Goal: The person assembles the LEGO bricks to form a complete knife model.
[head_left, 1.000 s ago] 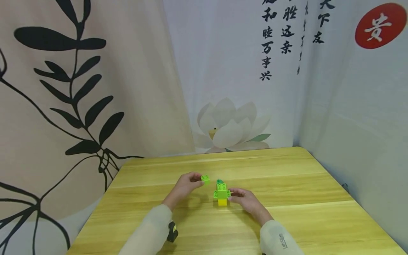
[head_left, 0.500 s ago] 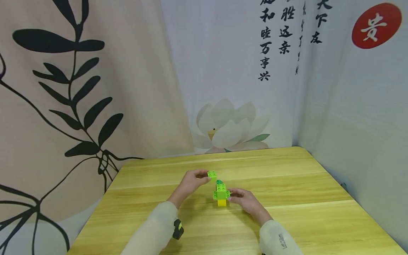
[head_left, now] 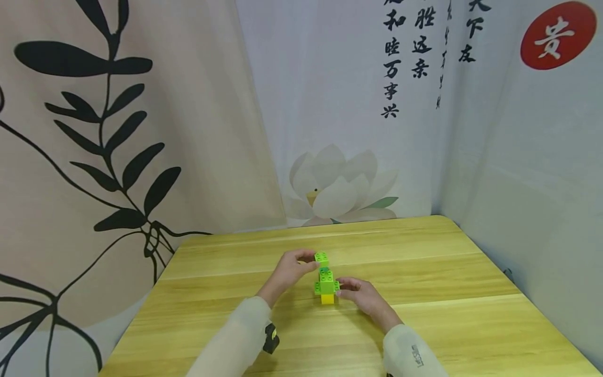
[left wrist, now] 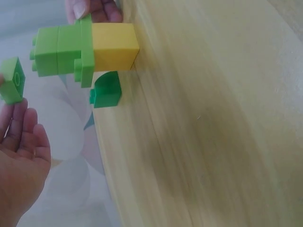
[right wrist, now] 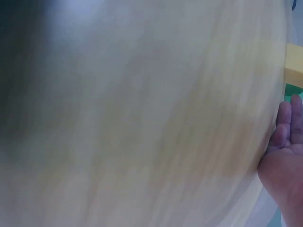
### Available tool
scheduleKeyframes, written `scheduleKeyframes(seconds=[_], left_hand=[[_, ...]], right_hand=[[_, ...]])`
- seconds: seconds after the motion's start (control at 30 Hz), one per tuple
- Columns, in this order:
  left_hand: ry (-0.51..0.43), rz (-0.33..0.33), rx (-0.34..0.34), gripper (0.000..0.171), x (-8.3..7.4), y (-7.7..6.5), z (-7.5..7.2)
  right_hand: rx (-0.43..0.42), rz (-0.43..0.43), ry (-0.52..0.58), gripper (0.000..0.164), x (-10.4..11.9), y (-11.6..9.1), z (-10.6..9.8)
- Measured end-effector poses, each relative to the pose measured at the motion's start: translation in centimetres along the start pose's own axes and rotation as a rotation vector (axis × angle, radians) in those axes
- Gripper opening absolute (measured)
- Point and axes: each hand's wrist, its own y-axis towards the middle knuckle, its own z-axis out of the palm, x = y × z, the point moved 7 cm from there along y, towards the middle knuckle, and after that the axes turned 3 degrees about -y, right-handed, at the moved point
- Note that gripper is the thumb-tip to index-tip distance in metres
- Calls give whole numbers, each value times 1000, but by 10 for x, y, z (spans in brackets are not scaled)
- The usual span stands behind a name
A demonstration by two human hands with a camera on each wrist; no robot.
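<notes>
Left hand (head_left: pixel 293 268): thumb and fingers in a pinch, the sleeved forearm (head_left: pixel 240 335) slanting back from the grip. Right hand (head_left: pixel 366 297): nearer the body than that grip, thumb and fingers also pinching.

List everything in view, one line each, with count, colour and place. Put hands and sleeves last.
Loose block: 1, light green, in the left hand
Stacked blocks: count unclear, light green, atop the yellow base
Yellow base: 1, yellow, on the table
Curved block: 1, dark green, behind the stack
Table: 1, yellowish wood, under the blocks
Plant print: 1, black, backdrop's left
Flower print: 1, whitish, backdrop's middle
Written characters: several, black, backdrop's upper right
Oval: 1, red, far upper right
Wrist device: 1, mostly black, by the left sleeve
Sleeves: 2, off-white, on both arms
Left hand: 1, holding the loose block
Right hand: 1, at the stack's right side
</notes>
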Motion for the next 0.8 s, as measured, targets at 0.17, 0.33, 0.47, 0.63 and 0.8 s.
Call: scheduleKeyframes(seconds=[0.17,0.33,0.47,0.63,0.8], left_hand=[[3,4,17,31,2,-2,6],[-11,-9,29,33,7,-4,10],[-29,-2,46,33,9,-7,13],[-38,19,74,31,8,-9,16],[-47,29,84,31,7,-11,18]], right_hand=[[-6,-5,3,48,0,0,-1],[1,-19,10,48,1,-1,-1],[3,-18,22,48,2,-2,-1],[2,-15,17,47,1,-2,-1],[7,-24,7,47,1,-1,0]])
